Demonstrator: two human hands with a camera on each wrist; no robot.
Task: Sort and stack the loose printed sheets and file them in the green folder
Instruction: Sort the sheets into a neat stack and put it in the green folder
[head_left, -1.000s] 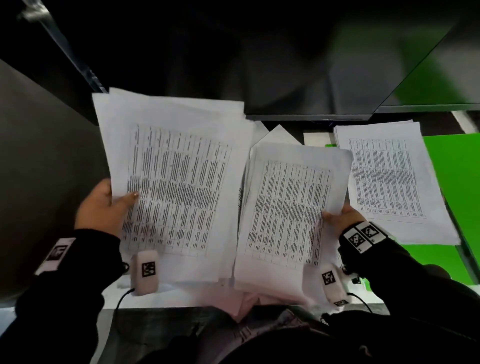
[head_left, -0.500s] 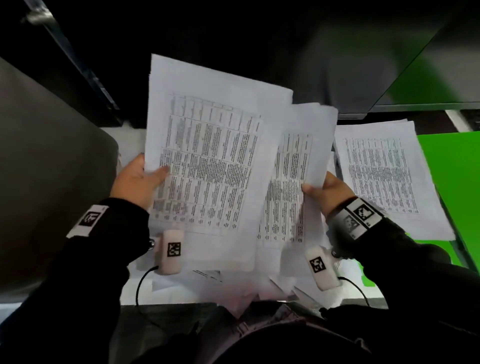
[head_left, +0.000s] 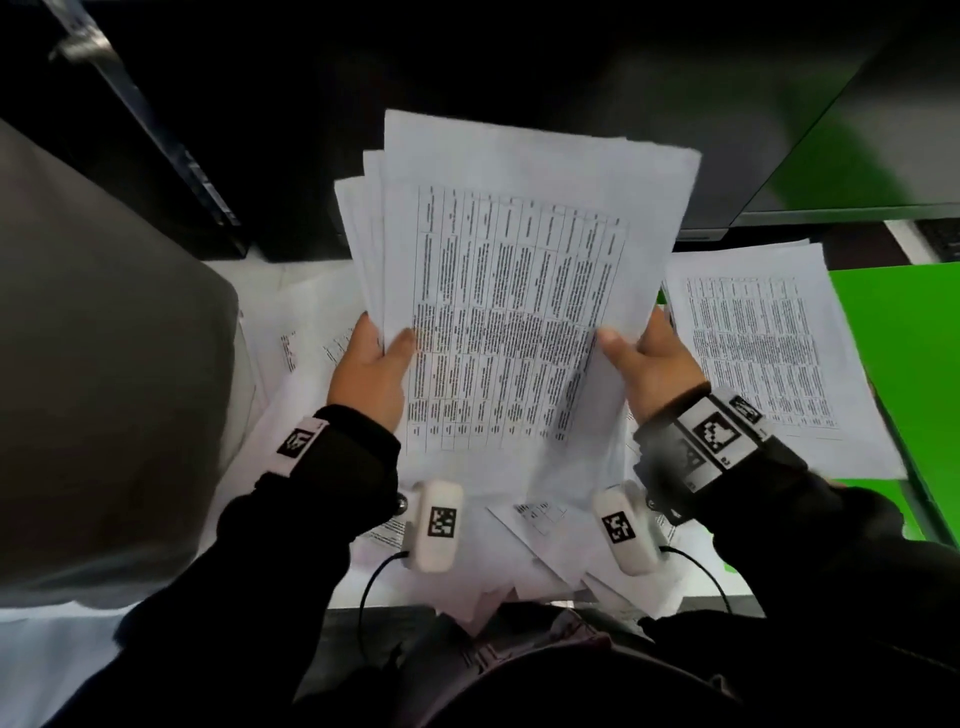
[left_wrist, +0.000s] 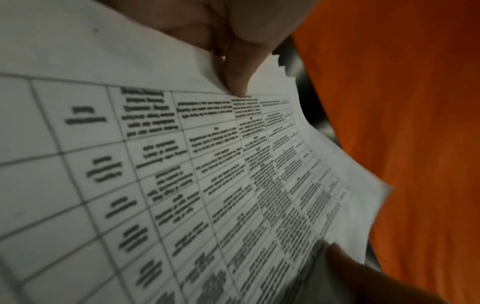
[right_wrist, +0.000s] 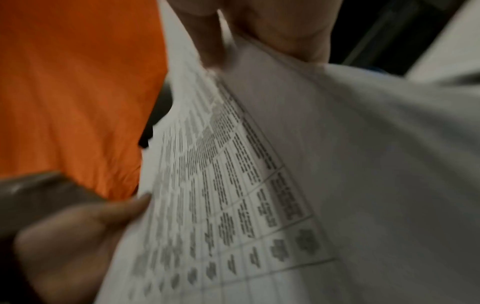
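Observation:
Both hands hold one merged bundle of printed sheets (head_left: 514, 291) upright above the desk, its table print facing me. My left hand (head_left: 371, 364) grips its left edge, thumb on the front; that thumb (left_wrist: 236, 80) presses on the bundle (left_wrist: 155, 174) in the left wrist view. My right hand (head_left: 647, 364) grips the right edge of the bundle (right_wrist: 233, 195) the same way. A second stack of printed sheets (head_left: 763, 353) lies flat to the right, partly on the green folder (head_left: 904, 364). More loose sheets (head_left: 540, 540) lie on the desk below the bundle.
A grey rounded object (head_left: 104, 364) fills the left side. A dark shelf or monitor edge (head_left: 779, 218) runs along the back. An orange surface (left_wrist: 402, 123) shows behind the paper in both wrist views. The desk's front edge (head_left: 571, 605) lies near my body.
The two separate handfuls of sheets came together into one bundle. Both hands moved inward and lifted the paper higher and more upright.

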